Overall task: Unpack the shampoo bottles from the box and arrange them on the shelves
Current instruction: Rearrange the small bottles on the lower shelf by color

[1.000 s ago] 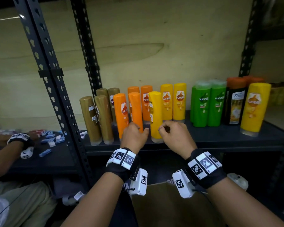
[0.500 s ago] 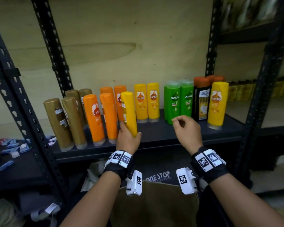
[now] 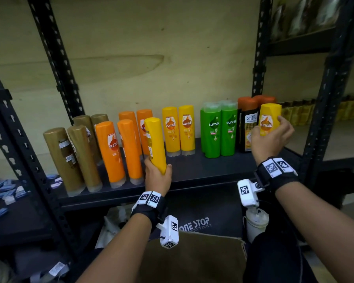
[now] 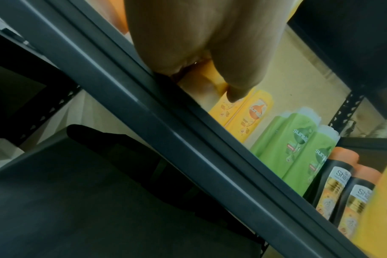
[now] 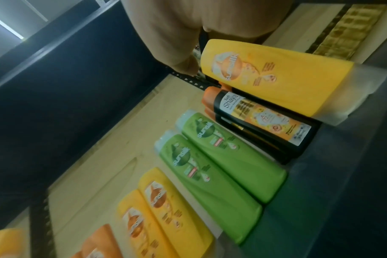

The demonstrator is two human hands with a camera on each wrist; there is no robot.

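Observation:
My left hand (image 3: 158, 172) grips a yellow shampoo bottle (image 3: 154, 139) by its base and holds it tilted over the front of the dark shelf (image 3: 196, 168), just right of the orange bottles (image 3: 110, 148). In the left wrist view only a sliver of that yellow bottle (image 4: 212, 82) shows under the hand. My right hand (image 3: 271, 129) is wrapped round a second yellow bottle (image 3: 269, 117) at the shelf's right end. This second bottle (image 5: 276, 78) stands on its clear cap beside the black bottles (image 5: 261, 122). The cardboard box (image 3: 192, 260) lies below, between my arms.
Brown bottles (image 3: 70, 156) stand at the left, two yellow ones (image 3: 179, 129) at the back, green ones (image 3: 219, 129) right of centre. Black perforated uprights (image 3: 55, 58) frame the bay. A dark "ONE STOP" bag (image 3: 194, 223) and a white container (image 3: 255, 221) sit under the shelf.
My right hand let go near the middle, moved right and took hold of the far-right yellow bottle. My left hand took the front yellow bottle and lifted it.

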